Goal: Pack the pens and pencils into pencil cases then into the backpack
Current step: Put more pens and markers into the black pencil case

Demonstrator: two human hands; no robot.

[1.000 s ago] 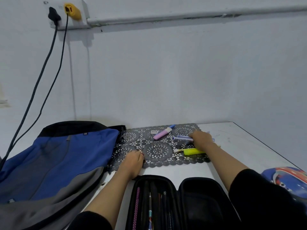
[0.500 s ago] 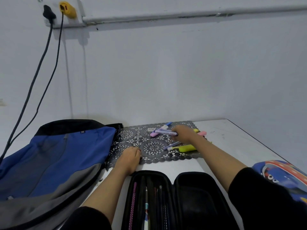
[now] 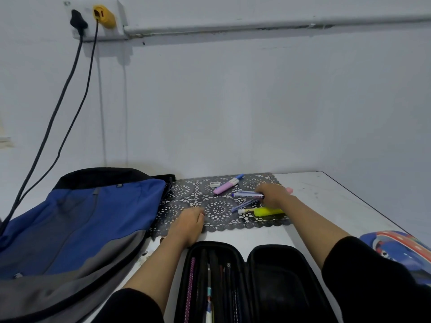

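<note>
Here: white desk [image 3: 326, 206] against a pale wall [image 3: 256, 101], dark lace mat [image 3: 219, 209] on it.
Right hand [image 3: 274, 197] grips one end of a blue-white marker [image 3: 247, 195] over the mat; left hand [image 3: 189, 223] rests loose on the mat's near edge. Open pencil case [image 3: 279, 287] in front holds pens [image 3: 191, 287] in its left half; backpack [image 3: 81, 224] lies left.

Dark grey lace placemat [image 3: 219, 210] on white counter [image 3: 326, 206]; black plug [image 3: 78, 19], yellow plug [image 3: 103, 16] in white wall socket [image 3: 121, 17].
</note>
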